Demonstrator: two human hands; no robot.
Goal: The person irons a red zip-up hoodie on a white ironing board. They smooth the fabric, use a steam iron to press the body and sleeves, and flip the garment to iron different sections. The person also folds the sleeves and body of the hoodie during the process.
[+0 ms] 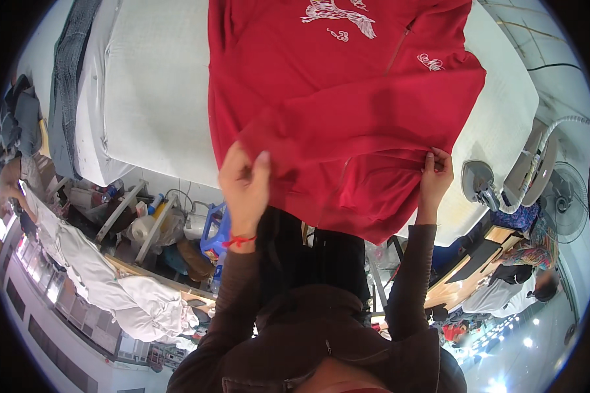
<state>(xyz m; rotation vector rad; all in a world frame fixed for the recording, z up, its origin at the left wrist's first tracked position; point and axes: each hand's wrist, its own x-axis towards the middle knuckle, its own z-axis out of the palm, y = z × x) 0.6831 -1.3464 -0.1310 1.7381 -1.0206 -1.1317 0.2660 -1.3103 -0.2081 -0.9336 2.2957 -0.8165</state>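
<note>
Pinching the red embroidered jacket (pixel 288 78) with our right hand (pixel 438 173), we curl our left hand (pixel 244 182) near its sleeve (pixel 367 111); whether it grips, we cannot tell. The jacket overhangs the padded tabletop (pixel 157 85) at its near edge.

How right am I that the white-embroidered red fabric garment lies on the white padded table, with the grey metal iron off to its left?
Not quite: the side is wrong. The head view shows the grey metal iron to the right of the white-embroidered red fabric garment, near the right hand. The garment does lie on the white padded table.
</note>
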